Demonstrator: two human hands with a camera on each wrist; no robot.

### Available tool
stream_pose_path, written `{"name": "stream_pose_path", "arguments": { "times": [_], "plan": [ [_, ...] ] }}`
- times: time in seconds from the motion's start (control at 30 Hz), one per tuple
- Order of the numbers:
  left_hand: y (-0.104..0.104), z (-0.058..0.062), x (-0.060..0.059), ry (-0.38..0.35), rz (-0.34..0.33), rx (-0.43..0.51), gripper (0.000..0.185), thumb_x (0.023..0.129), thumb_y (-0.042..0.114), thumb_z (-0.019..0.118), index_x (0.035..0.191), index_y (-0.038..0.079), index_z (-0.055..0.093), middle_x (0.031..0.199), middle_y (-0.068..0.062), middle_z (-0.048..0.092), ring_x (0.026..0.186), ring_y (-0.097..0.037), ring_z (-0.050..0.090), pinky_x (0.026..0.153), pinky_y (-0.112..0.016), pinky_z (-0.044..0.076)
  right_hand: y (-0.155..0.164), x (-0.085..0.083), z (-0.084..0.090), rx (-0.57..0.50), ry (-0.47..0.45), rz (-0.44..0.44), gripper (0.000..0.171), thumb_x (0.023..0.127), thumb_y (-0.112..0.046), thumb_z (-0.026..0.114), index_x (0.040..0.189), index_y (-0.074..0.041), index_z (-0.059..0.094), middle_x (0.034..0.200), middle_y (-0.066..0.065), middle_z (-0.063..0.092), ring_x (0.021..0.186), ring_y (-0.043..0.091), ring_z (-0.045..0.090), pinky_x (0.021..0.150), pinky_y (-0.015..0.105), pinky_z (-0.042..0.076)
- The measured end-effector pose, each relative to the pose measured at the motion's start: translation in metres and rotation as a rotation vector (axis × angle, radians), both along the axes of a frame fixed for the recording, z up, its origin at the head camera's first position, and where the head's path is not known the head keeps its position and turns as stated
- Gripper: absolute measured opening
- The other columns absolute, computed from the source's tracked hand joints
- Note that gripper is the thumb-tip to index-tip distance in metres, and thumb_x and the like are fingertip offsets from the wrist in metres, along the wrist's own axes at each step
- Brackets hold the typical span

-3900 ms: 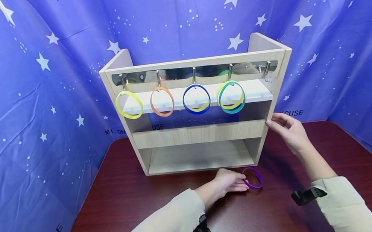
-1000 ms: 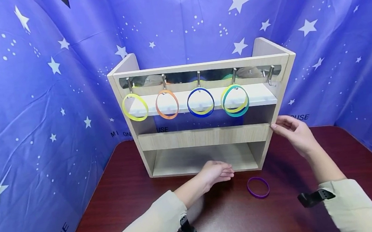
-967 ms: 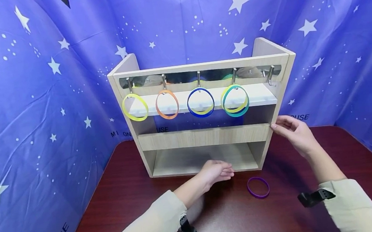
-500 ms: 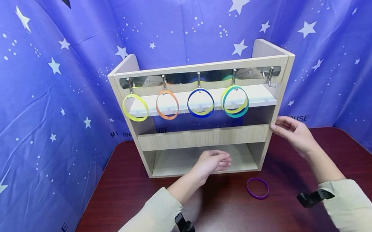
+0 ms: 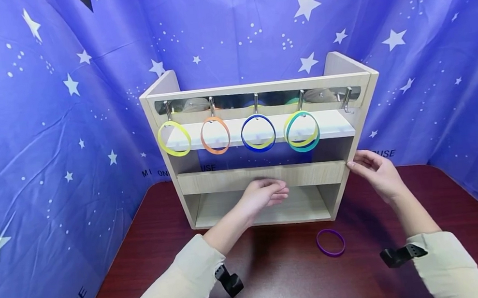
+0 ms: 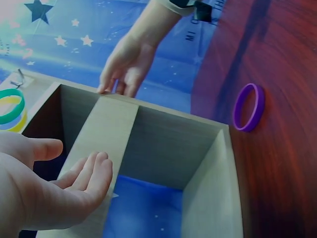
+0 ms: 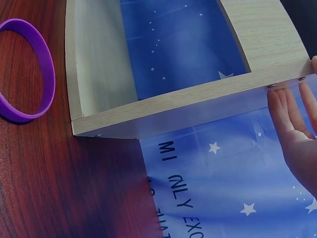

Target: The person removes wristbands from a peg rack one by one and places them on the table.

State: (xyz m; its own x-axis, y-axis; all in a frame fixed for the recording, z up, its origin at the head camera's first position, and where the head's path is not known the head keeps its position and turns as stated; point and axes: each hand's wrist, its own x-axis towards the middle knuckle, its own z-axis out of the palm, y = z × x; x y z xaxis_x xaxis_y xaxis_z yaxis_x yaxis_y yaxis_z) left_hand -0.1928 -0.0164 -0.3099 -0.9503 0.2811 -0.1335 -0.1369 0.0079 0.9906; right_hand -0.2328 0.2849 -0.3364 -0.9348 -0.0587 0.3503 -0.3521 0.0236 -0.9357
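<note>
A small wooden shelf unit [image 5: 264, 177] carries a row of metal hooks. Silicone wristbands hang from them: yellow [image 5: 174, 139], orange [image 5: 203, 138], blue [image 5: 243, 139] with a yellow edge behind, and teal [image 5: 318, 133] over another yellow one. A purple wristband [image 5: 332, 254] lies on the table before the unit's right corner. My left hand [image 5: 261, 197], fingers relaxed and slightly bent with nothing between them, hovers before the unit's middle crossbar. My right hand [image 5: 379, 175] touches the unit's right side panel [image 7: 198, 99], thumb at the front edge, extended fingertips against the outer face.
The rightmost hook [image 5: 347, 98] is bare. A white shelf [image 5: 332, 122] sits behind the bands. The dark red table [image 5: 288, 280] is surrounded by blue star-printed cloth [image 5: 73, 152]. Black camera mounts [image 5: 228, 281] are strapped at both sleeves.
My left hand has left the purple wristband flat on the table and moved left and up toward the crossbar. My right hand has stayed at the side panel.
</note>
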Motion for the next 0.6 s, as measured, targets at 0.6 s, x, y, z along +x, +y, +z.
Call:
{"name": "stream_pose_path", "arguments": {
  "times": [0.6],
  "plan": [
    [-0.005,0.028,0.006,0.087,-0.029,-0.004,0.031,0.097,0.015,0.054,0.121,-0.005,0.060,0.123,-0.026,0.063,0.112,-0.030,0.065,0.098,-0.035,0.056,0.000,-0.002,-0.004,-0.050,0.022,0.027,0.032,0.088,0.006,0.060,0.099,-0.023,0.065,0.090,-0.015,0.065,0.084,-0.005,0.061,0.077,0.005,0.051]
  ]
}}
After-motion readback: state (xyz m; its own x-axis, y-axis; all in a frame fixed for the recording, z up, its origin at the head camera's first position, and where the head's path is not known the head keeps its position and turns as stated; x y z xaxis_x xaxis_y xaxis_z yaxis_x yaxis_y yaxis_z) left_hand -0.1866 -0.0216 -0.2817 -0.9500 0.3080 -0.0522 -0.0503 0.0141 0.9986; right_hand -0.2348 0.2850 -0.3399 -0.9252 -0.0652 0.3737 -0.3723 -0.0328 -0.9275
